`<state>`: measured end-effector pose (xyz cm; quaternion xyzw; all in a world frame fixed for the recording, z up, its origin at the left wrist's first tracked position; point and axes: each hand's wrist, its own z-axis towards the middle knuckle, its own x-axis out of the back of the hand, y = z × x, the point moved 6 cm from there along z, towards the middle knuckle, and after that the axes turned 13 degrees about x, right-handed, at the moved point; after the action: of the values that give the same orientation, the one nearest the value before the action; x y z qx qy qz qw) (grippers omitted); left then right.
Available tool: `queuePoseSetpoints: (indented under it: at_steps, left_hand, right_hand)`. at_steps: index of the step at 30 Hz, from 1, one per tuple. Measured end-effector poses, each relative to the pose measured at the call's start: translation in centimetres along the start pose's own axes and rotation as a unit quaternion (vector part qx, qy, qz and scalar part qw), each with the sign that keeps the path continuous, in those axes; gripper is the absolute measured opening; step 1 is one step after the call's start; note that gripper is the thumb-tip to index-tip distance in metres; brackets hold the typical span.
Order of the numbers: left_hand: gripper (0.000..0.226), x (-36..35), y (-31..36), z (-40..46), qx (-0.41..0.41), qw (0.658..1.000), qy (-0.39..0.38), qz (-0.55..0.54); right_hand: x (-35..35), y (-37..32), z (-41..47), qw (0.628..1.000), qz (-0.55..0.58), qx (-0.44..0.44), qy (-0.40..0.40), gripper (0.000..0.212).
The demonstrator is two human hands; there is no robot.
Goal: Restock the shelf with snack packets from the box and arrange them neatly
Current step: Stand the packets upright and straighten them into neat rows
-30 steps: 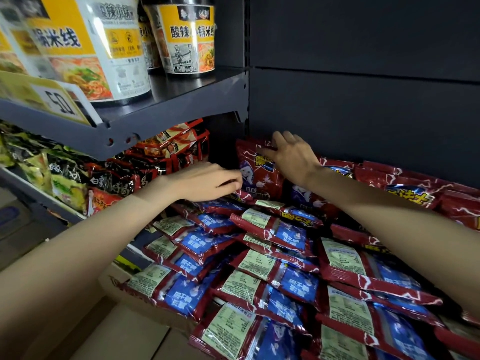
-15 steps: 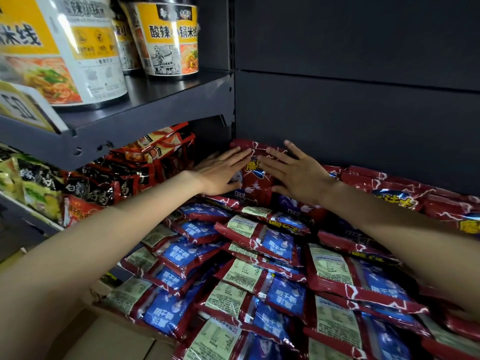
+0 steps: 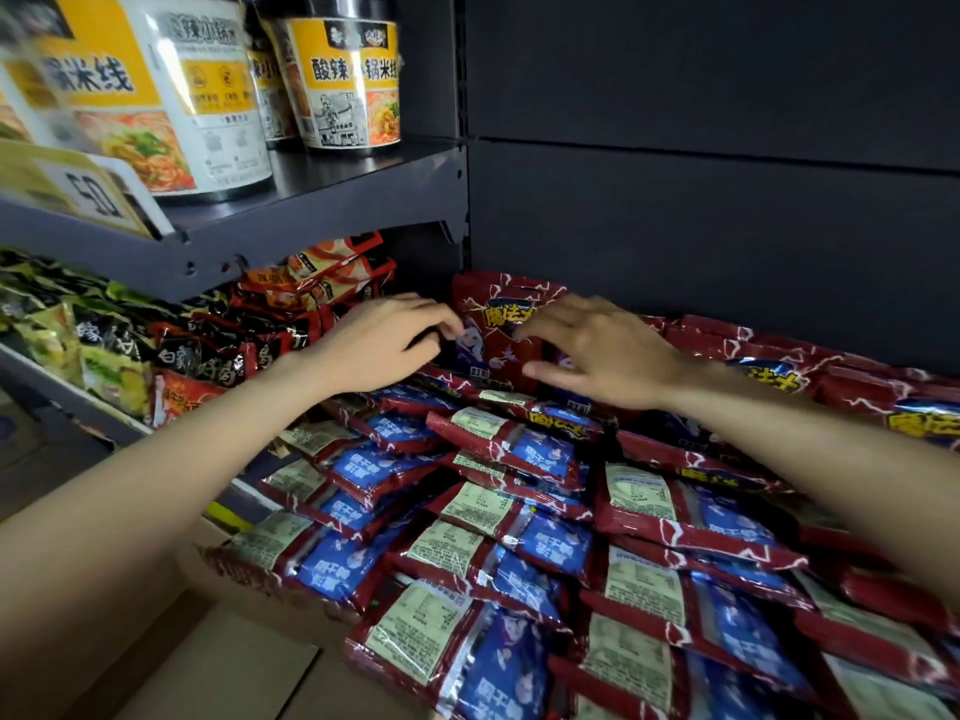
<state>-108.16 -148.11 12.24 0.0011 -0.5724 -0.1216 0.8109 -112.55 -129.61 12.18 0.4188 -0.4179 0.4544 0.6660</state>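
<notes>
- Upright red snack packet (image 3: 506, 324): stands at the back of the shelf against the dark back panel (image 3: 701, 200), front face outward, yellow lettering across its top; it rises above the flat packets before it.
- Left hand (image 3: 382, 343): at the packet's left edge, fingers curled, fingertips touching that edge; whether they pinch it cannot be told.
- Right hand (image 3: 597, 350): at the packet's right side, fingers bent and slightly spread, tips on its front face and right edge; thumb stretched low toward the packet's base.
- Flat packets (image 3: 509, 511): red-and-blue, overlapping in rows from the upright packet toward the viewer, mostly back side up with pale label panels showing.
- Packets along the back wall (image 3: 810, 366): same red kind, lying in a row to the right of the right hand.
- Neighbouring bay, left: orange-red packets (image 3: 322, 272) stacked just beside the left hand; black packets (image 3: 171, 350) and green-yellow packets (image 3: 47, 324) farther left.
- Upper shelf (image 3: 332, 200): carries noodle cups (image 3: 348, 80) with yellow bands; a price tag (image 3: 98, 194) hangs at its front edge.
- Cardboard box (image 3: 218, 667): below the shelf, at lower left.
</notes>
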Motion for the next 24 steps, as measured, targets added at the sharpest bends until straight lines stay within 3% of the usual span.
queuePoseSetpoints:
  at_steps: [2, 6, 11, 16, 20, 24]
  left_hand:
    - [0.034, 0.1, -0.7, -1.0, 0.011, 1.0, -0.008, -0.002]
    - [0.053, -1.6, -2.4, -0.7, 0.045, 0.994, -0.093, 0.029]
    - [0.048, -4.9, -3.0, 0.8, 0.023, 0.969, -0.226, 0.098]
    - [0.038, -5.3, -1.6, 0.4, -0.014, 0.96, -0.266, 0.087]
    - [0.042, -4.1, -0.7, 0.2, -0.041, 0.956, -0.278, 0.085]
    - [0.045, -3.7, 0.4, 2.7, -0.048, 0.965, -0.246, 0.081]
  right_hand:
    - [-0.1, -1.2, -1.4, 0.997, 0.033, -0.04, -0.06, 0.056]
    - [-2.1, -1.9, -2.4, 0.979, 0.059, -0.105, -0.165, 0.062]
    - [-4.1, -2.5, -2.6, 0.943, 0.179, -0.156, -0.235, 0.054]
    - [-4.0, -2.9, -3.3, 0.936, 0.198, -0.173, -0.236, 0.046]
    - [-3.0, -2.5, -4.3, 0.921, 0.25, -0.185, -0.234, 0.045]
    - [-1.3, -0.1, -4.6, 0.936, 0.18, -0.225, -0.203, 0.043]
